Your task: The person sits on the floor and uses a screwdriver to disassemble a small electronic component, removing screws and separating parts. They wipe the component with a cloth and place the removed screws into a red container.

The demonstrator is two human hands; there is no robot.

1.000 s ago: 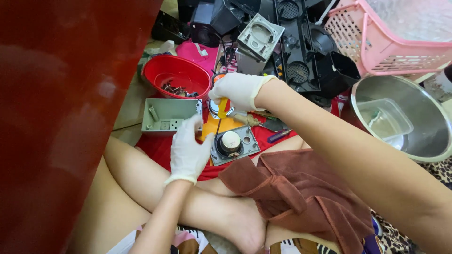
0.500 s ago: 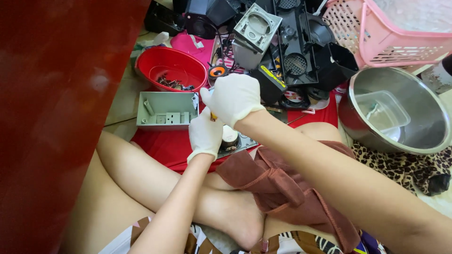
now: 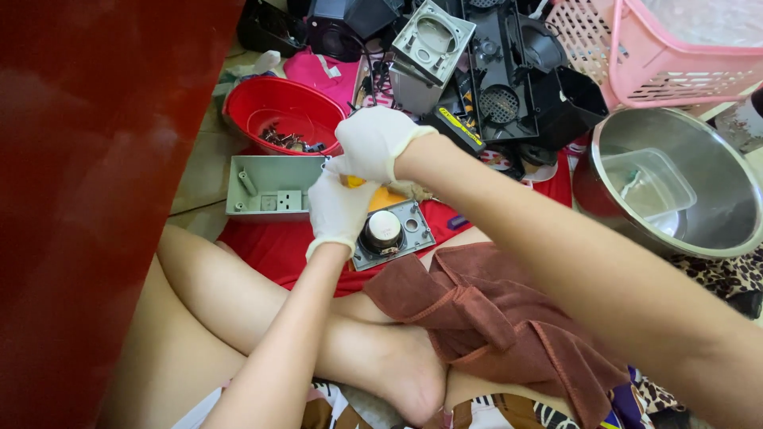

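Both gloved hands, left [image 3: 338, 208] & right [image 3: 373, 143], on speaker plate [image 3: 393, 233].

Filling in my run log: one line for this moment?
left hand: steadies grey speaker plate | right hand: grips yellow-handled tool | nearby: red bowl

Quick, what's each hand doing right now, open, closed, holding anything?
Left hand: closed, steadying the grey speaker panel.
Right hand: closed around a yellow tool handle; what tool it is cannot be told.
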